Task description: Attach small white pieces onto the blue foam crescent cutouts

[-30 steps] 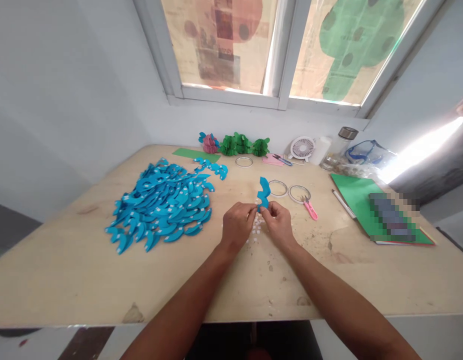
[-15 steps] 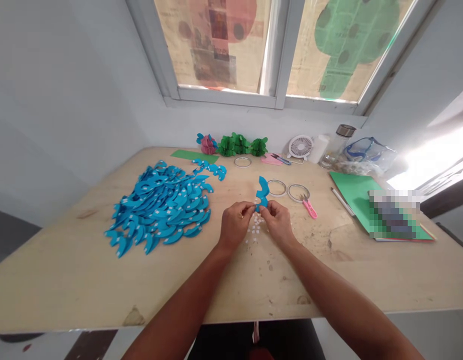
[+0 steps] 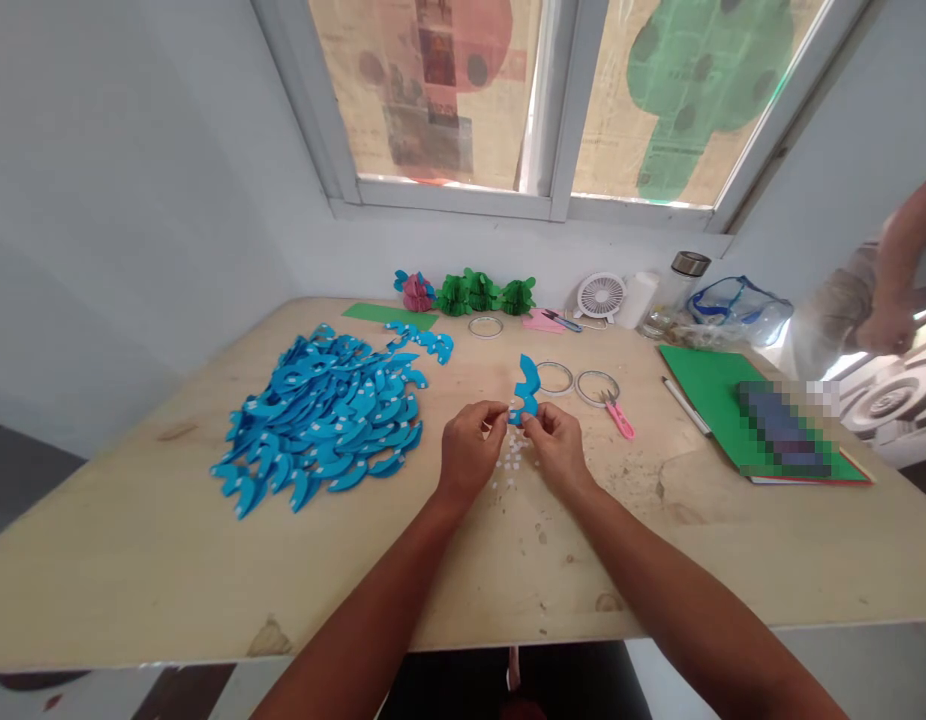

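My right hand (image 3: 559,445) pinches the lower end of a curved blue paper cut-out (image 3: 526,388), which stands up above the fingers. My left hand (image 3: 470,447) is close beside it, thumb and forefinger pinched together on something too small to make out. Small white paper scraps (image 3: 511,467) lie on the wooden table (image 3: 463,560) just under both hands. A big heap of similar blue cut-outs (image 3: 324,412) with white tabs lies to the left.
Two tape rings (image 3: 577,381), pink snips (image 3: 620,416), a third ring (image 3: 485,326), green and pink paper ornaments (image 3: 474,292), a small white fan (image 3: 601,297), a jar (image 3: 677,285) and green card (image 3: 740,405) sit behind and right. Another person's arm (image 3: 894,280) shows at far right.
My hands stay almost where they were, the left fingers drawing slightly away from the cut-out. Another person's arm has come into view at the right edge.
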A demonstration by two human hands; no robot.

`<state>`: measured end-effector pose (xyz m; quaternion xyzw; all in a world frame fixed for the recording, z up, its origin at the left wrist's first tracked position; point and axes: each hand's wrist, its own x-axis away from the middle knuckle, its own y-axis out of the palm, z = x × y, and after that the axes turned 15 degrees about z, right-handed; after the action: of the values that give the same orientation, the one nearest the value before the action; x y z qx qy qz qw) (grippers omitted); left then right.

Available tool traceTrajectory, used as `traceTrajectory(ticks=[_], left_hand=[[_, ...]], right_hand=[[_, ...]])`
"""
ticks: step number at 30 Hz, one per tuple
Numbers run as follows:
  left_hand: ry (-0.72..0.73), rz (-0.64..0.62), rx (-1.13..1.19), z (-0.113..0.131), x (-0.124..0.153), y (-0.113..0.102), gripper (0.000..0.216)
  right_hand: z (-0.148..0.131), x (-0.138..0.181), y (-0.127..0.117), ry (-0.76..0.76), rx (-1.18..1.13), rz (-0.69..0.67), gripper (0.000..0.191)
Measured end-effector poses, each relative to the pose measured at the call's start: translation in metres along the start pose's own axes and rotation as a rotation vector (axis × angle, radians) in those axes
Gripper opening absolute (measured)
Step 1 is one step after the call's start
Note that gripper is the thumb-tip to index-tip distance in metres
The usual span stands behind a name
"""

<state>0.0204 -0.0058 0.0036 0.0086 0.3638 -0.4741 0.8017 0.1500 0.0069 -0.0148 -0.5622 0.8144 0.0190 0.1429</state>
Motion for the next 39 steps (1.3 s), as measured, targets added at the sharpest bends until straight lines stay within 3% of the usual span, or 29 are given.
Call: traceTrajectory(ticks=[5,14,21,27,33,35,39], left_hand=[[0.036,-0.013,-0.010,0.003,0.001,0.000,0.010],[-0.176,-0.084,0.042,0.002,-0.002,0.003,0.015],[-0.257,-0.100,0.168,-0.003,-0.005,0.003,0.012],[-0.199,-0.125,0.121,-0.002,-0.005,0.000,0.014],[0.133,-0.089,-0.140,0.002,-0.001,-0.001,0.017],[0.130,-0.089,-0.166,0.002,-0.001,0.000,0.016],[-0.026,-0.086,-0.105,0.001,-0.003,-0.001,0.012]], right_hand=[[-0.003,0.002,0.000,-0.036,0.030,0.028,0.027],[-0.013,0.005,-0.004,-0.183,0.205,0.021,0.024],[-0.014,0.005,-0.003,-0.175,0.238,0.043,0.027],[-0.013,0.005,-0.003,-0.174,0.246,0.027,0.026],[-0.011,0.007,-0.001,-0.190,0.253,0.035,0.026],[-0.011,0.007,-0.001,-0.203,0.259,0.031,0.025],[-0.012,0.008,0.000,-0.213,0.258,0.025,0.024]])
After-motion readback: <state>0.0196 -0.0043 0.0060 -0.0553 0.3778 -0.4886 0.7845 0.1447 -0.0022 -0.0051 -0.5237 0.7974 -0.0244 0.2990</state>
